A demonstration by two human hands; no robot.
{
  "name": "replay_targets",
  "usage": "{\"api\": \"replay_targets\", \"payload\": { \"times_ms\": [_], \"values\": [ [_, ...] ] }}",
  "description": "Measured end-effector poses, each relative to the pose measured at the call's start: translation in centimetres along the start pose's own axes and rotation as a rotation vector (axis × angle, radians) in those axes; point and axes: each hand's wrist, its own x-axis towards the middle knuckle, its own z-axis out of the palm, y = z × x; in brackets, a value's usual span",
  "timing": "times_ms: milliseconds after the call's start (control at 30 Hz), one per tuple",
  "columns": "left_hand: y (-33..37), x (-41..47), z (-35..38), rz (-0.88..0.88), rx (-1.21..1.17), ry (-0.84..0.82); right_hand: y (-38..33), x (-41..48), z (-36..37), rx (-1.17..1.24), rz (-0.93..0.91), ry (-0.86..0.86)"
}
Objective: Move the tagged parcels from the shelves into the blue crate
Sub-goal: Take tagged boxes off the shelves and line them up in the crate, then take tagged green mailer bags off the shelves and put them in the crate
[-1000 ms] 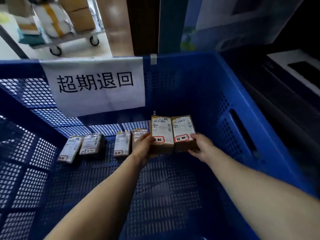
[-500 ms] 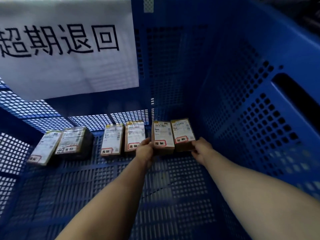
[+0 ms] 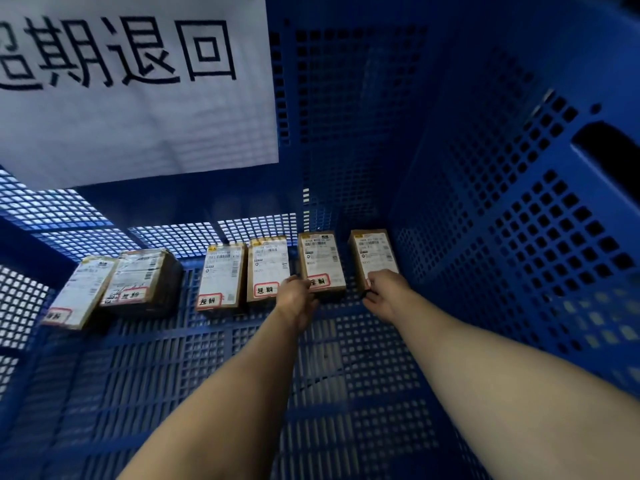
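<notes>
Both my arms reach down into the blue crate, to the row of parcels lying label-up along the foot of its far wall. My left hand grips the near left corner of the fifth parcel, thumb beside its red-bordered tag and fingers curled under the near edge. My right hand pinches the near end of the sixth parcel, the one closest to the crate's right wall, and my fingers cover the near end of its label. A strip of perforated floor shows between these two parcels. I cannot tell whether they rest fully on the floor. To the left, the third parcel and fourth parcel lie side by side, touching. Further left sit the bulkier second parcel and the tilted first parcel. A white paper sign with large black characters hangs on the far wall above the row.
</notes>
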Motion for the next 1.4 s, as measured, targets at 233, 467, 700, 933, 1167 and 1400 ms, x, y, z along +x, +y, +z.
{"api": "replay_targets", "payload": {
  "times_ms": [233,467,700,933,1167,1400],
  "values": [
    [4.1,-3.7,-1.1,0.092,0.240,-0.017,-3.3,-4.7,2.8,-0.205,-0.267,-0.069],
    [12.1,-15.6,-1.0,0.327,0.309,0.033,-8.1,-15.9,4.8,-0.464,-0.589,-0.137],
    [26.5,-31.7,-1.1,0.620,0.215,0.008,-17.7,-34.7,8.2,-0.569,-0.827,-0.320],
    [43.0,-49.7,-5.2,0.884,0.125,0.125,-29.2,-55.6,12.7,-0.573,-1.059,-0.459],
    [56.9,-68.5,-10.6,1.158,0.093,0.243,-38.9,-76.9,16.2,-0.537,-1.379,-0.595],
    [62.0,-83.2,-14.0,1.389,0.065,0.347,-41.4,-91.7,17.2,-0.349,-1.525,-0.757]
  ]
}}
